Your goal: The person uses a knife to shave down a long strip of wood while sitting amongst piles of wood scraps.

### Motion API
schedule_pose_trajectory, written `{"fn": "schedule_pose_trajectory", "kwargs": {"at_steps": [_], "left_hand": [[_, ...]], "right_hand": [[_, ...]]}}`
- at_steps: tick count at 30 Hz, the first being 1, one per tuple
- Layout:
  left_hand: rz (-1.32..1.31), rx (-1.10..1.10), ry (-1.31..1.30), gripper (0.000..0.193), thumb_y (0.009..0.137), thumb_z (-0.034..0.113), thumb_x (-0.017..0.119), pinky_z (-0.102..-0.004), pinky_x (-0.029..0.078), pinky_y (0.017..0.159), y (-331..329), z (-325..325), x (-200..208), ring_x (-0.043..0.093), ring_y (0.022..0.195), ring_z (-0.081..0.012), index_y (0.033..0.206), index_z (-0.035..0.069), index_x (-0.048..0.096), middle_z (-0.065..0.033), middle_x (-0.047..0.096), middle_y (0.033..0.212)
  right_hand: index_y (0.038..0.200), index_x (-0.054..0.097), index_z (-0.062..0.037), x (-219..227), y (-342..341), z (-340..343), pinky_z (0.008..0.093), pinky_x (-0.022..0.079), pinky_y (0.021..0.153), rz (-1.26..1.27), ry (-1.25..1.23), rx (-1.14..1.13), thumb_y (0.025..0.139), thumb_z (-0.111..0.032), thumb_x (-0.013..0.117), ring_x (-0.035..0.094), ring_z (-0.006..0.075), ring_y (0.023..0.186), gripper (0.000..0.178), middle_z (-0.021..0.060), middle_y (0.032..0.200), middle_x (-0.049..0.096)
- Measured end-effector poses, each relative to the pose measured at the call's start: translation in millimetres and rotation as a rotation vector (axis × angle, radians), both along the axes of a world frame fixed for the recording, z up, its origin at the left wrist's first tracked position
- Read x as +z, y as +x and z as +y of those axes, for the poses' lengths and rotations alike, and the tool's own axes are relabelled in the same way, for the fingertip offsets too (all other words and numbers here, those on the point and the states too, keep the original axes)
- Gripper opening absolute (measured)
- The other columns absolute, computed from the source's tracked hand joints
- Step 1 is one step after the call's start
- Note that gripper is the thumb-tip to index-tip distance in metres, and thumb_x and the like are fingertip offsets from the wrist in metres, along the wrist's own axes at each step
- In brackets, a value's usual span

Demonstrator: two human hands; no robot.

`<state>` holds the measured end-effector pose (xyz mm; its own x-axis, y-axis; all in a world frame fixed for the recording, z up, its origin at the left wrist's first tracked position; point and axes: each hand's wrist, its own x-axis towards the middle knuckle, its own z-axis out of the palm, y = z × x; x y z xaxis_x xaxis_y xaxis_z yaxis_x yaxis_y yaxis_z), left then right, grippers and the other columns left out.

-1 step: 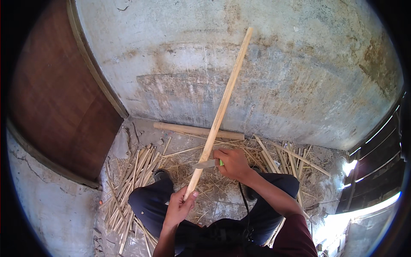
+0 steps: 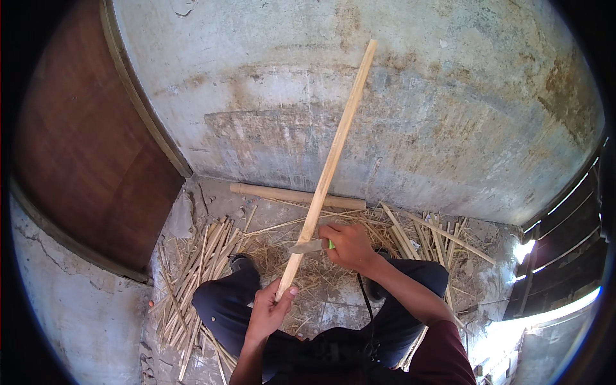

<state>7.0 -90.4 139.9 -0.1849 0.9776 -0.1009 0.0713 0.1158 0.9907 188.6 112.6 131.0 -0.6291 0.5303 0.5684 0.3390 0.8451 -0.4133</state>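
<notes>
A long pale bamboo strip (image 2: 335,154) slants up and away from me, its far end raised in front of the wall. My left hand (image 2: 268,312) is closed round its near end, thumb along the top. My right hand (image 2: 350,246) grips a knife (image 2: 309,246) with a bit of green showing at the handle. The blade lies across the strip, touching it a little beyond my left hand. Most of the handle is hidden in my fingers.
Split strips (image 2: 186,301) lie heaped by my left leg, and more strips (image 2: 439,240) lie to the right. Thin shavings (image 2: 308,273) litter the floor between my feet. A round pole (image 2: 276,191) rests along the stained wall (image 2: 449,128). A brown door (image 2: 96,147) stands at left.
The far end of the bamboo strip has shifted very slightly to the left. Both hands keep their grip in almost the same place.
</notes>
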Motion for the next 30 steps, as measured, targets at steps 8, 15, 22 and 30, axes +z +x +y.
{"fn": "schedule_pose_trajectory", "kwargs": {"at_steps": [8, 15, 22, 30], "left_hand": [[0.311, 0.054, 0.021, 0.024, 0.106, 0.023, 0.069, -0.0294, 0.038, 0.048, 2.8, -1.6, 4.7, 0.050, 0.050, -0.0068, 0.098, 0.002, 0.063, -0.0013, 0.055, 0.058], [0.394, 0.036, 0.016, 0.021, 0.107, 0.020, 0.066, -0.0309, 0.042, 0.049, 12.0, -2.0, 4.9, 0.055, 0.052, -0.0078, 0.104, 0.000, 0.063, -0.0033, 0.056, 0.059], [0.425, 0.022, 0.024, 0.030, 0.109, 0.029, 0.064, -0.0388, 0.045, 0.048, 16.7, -2.5, 3.1, 0.061, 0.045, -0.0257, 0.107, -0.001, 0.060, -0.0124, 0.056, 0.055], [0.475, 0.027, 0.009, 0.033, 0.108, 0.032, 0.063, -0.0427, 0.046, 0.050, 16.1, -0.7, 2.8, 0.061, 0.048, -0.0314, 0.106, -0.001, 0.060, -0.0150, 0.058, 0.057]], "right_hand": [[0.089, 0.063, -0.0097, -5.8, -1.5, 0.9, 0.0436, 0.050, 0.055, -0.023, 0.035, -0.015, 0.080, -0.007, 0.067, 0.067, 0.0295, 0.063, 0.010, 0.0060, 0.077, 0.065], [0.088, 0.067, -0.0088, -2.8, -3.8, -1.6, 0.0424, 0.051, 0.053, -0.003, 0.055, -0.085, 0.075, -0.008, 0.069, 0.066, 0.0292, 0.060, 0.013, 0.0053, 0.075, 0.066], [0.079, 0.064, -0.0091, -2.3, -0.4, -0.5, 0.0430, 0.051, 0.053, -0.031, 0.063, -0.084, 0.066, -0.010, 0.070, 0.065, 0.0303, 0.059, 0.015, 0.0055, 0.072, 0.065], [0.088, 0.067, -0.0081, -2.2, -1.1, 0.3, 0.0443, 0.051, 0.052, -0.064, 0.074, -0.059, 0.075, -0.014, 0.074, 0.067, 0.0303, 0.059, 0.016, 0.0064, 0.071, 0.065]]}}
